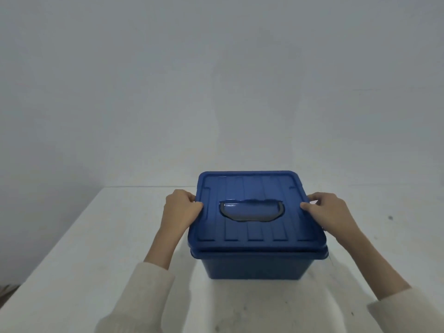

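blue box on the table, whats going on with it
A person in pale sleeves has both hands on the lid of a blue storage box standing on a white table. The left hand grips the lid's left edge and the right hand its right edge, thumbs on top. The lid sits on the box, its handle folded flat.

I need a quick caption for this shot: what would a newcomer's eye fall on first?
The blue box stands out on the white table, the only strong colour before a grey wall. Next come the left hand and right hand, each gripping a side edge of its lid, thumbs on top.
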Tool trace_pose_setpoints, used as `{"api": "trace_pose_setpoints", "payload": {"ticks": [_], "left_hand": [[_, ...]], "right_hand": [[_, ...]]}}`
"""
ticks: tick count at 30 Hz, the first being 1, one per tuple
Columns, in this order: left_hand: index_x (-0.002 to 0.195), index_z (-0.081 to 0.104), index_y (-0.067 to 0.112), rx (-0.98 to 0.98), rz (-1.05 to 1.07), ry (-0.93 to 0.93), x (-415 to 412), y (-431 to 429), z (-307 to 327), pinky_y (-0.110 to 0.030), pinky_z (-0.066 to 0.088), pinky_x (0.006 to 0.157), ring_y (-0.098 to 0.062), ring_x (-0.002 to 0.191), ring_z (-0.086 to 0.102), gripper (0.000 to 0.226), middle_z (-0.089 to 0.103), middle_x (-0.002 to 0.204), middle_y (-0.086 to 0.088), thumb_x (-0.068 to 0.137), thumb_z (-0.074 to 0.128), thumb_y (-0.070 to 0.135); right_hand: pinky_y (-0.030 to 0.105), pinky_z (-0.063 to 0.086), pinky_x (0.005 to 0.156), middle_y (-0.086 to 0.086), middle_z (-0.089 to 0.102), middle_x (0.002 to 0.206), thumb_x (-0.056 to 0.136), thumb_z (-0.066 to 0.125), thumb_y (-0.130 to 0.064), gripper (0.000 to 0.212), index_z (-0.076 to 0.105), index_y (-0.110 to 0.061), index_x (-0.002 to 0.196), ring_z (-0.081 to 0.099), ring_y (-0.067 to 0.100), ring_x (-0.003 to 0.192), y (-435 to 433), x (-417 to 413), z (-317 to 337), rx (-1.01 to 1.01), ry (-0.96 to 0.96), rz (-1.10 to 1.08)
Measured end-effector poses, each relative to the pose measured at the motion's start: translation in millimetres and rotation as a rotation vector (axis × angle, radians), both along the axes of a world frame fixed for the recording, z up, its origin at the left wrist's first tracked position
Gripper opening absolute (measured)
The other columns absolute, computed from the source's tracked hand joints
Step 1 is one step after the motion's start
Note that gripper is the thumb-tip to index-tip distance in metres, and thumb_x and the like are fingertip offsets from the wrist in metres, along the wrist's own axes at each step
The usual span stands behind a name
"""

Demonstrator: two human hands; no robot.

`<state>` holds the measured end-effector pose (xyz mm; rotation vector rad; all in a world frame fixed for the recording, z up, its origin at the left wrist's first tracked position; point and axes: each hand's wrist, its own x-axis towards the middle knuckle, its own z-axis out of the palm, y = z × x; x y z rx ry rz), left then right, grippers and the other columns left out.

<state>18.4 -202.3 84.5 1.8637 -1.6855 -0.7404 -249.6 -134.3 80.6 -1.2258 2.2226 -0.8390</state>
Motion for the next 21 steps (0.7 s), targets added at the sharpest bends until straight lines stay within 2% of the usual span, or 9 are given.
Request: {"api": "trace_pose_setpoints", "payload": {"ticks": [3,4,6,8,10,12,15,18,21], "left_hand": [[0.09,0.07,0.004,0.008,-0.01,-0.073,0.7,2.7,-4.3,-0.032,0.049,0.067,-0.024,0.076,0.062,0.019,0.07,0.087,-0.013,0.08,0.059,0.015],[0.099,0.069,0.006,0.015,-0.013,-0.085,1.1,4.3,-6.6,-0.031,0.048,0.069,-0.023,0.081,0.062,0.023,0.069,0.092,-0.009,0.081,0.059,0.018],[0.118,0.059,0.012,0.051,-0.022,-0.063,2.6,7.8,-12.4,-0.03,0.046,0.075,-0.021,0.091,0.059,0.035,0.064,0.11,-0.007,0.085,0.06,0.023],[0.136,0.042,0.016,0.132,-0.015,0.101,4.1,11.3,-19.1,-0.034,0.045,0.086,-0.025,0.105,0.057,0.052,0.056,0.128,-0.01,0.088,0.058,0.027],[0.144,0.028,0.017,0.223,0.03,0.32,2.7,13.2,-23.9,-0.038,0.046,0.092,-0.028,0.112,0.054,0.06,0.049,0.137,-0.011,0.091,0.055,0.027],[0.146,0.026,0.015,0.28,0.066,0.449,-1.3,12.2,-26.3,-0.037,0.046,0.087,-0.026,0.108,0.053,0.06,0.046,0.139,-0.012,0.092,0.052,0.024],[0.141,0.034,0.009,0.3,0.094,0.524,-8.8,8.7,-28.8,-0.035,0.048,0.083,-0.027,0.107,0.056,0.056,0.049,0.135,-0.012,0.091,0.055,0.022],[0.118,0.056,0.001,0.371,0.104,0.697,-16.7,6.7,-28.5,-0.035,0.054,0.075,-0.024,0.084,0.062,0.036,0.066,0.104,-0.012,0.087,0.061,0.02],[0.107,0.06,-0.001,0.383,0.143,0.774,-21.3,4.9,-29.2,-0.043,0.055,0.083,-0.027,0.083,0.063,0.03,0.066,0.094,-0.012,0.083,0.066,0.017]], "right_hand": [[0.028,0.037,0.06,0.003,0.06,0.095,0.09,0.05,-0.027,0.034,0.056,-0.02,0.123,0.054,0.024,0.082,3.2,2.1,-3.3,0.097,0.167,0.025],[0.028,0.037,0.061,0.003,0.061,0.099,0.09,0.049,-0.028,0.037,0.054,-0.021,0.126,0.055,0.024,0.084,4.5,1.4,-5.1,0.102,0.194,0.027],[0.032,0.042,0.072,0.004,0.06,0.113,0.091,0.048,-0.029,0.045,0.044,-0.022,0.135,0.056,0.028,0.096,8.4,-0.5,-10.8,0.109,0.199,0.03],[0.039,0.043,0.085,0.005,0.058,0.117,0.093,0.046,-0.032,0.049,0.038,-0.021,0.14,0.054,0.029,0.104,12.7,-0.1,-16.9,0.107,0.134,0.03],[0.042,0.044,0.089,0.004,0.057,0.103,0.094,0.044,-0.033,0.048,0.039,-0.02,0.14,0.053,0.026,0.097,15.8,1.5,-21.1,0.068,0.043,0.024],[0.042,0.046,0.089,0.004,0.056,0.096,0.094,0.046,-0.031,0.046,0.043,-0.017,0.138,0.052,0.024,0.092,15.8,1.3,-22.8,0.021,-0.018,0.009],[0.041,0.046,0.088,0.009,0.058,0.1,0.094,0.049,-0.03,0.044,0.048,-0.013,0.134,0.051,0.025,0.091,11.4,-3.3,-22.4,-0.019,-0.095,-0.045],[0.037,0.046,0.082,0.013,0.06,0.111,0.094,0.047,-0.03,0.039,0.057,-0.01,0.125,0.051,0.026,0.091,5.5,-9.7,-21.7,-0.045,-0.16,-0.103],[0.036,0.045,0.077,0.012,0.059,0.1,0.095,0.045,-0.031,0.031,0.064,-0.008,0.104,0.052,0.028,0.088,2.9,-14.0,-23.5,-0.035,-0.178,-0.106]]}}
